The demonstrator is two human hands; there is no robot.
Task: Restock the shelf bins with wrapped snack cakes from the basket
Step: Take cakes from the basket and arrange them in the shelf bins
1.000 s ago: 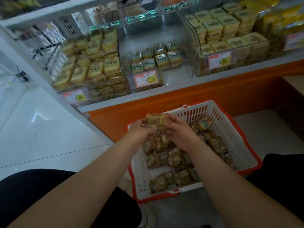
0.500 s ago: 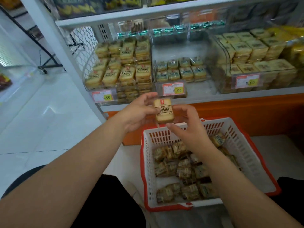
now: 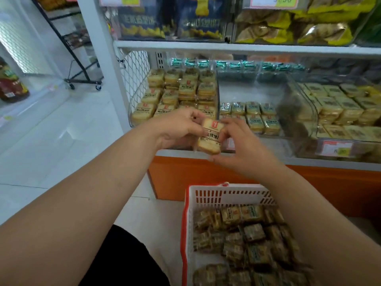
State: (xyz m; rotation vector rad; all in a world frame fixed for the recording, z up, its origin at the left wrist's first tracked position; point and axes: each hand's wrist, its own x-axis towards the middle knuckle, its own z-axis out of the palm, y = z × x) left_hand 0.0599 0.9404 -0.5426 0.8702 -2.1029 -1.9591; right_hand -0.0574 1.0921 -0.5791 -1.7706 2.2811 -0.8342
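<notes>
Held up in front of the shelf bins: one wrapped snack cake (image 3: 210, 137), pinched at its top left by the left hand (image 3: 181, 129) and gripped along its right edge and bottom by the right hand (image 3: 237, 145). Below, on the floor: white basket with red rim (image 3: 188, 223), filled with more wrapped cakes. Behind: left wire bin (image 3: 134, 89) stacked high with similar cakes, middle clear bin (image 3: 247, 91) with only two short rows, right clear bin (image 3: 309, 112) stacked full.

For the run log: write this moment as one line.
left hand: grips pale wrapped snack cake | right hand: grips it | white red-rimmed plastic basket: below
</notes>
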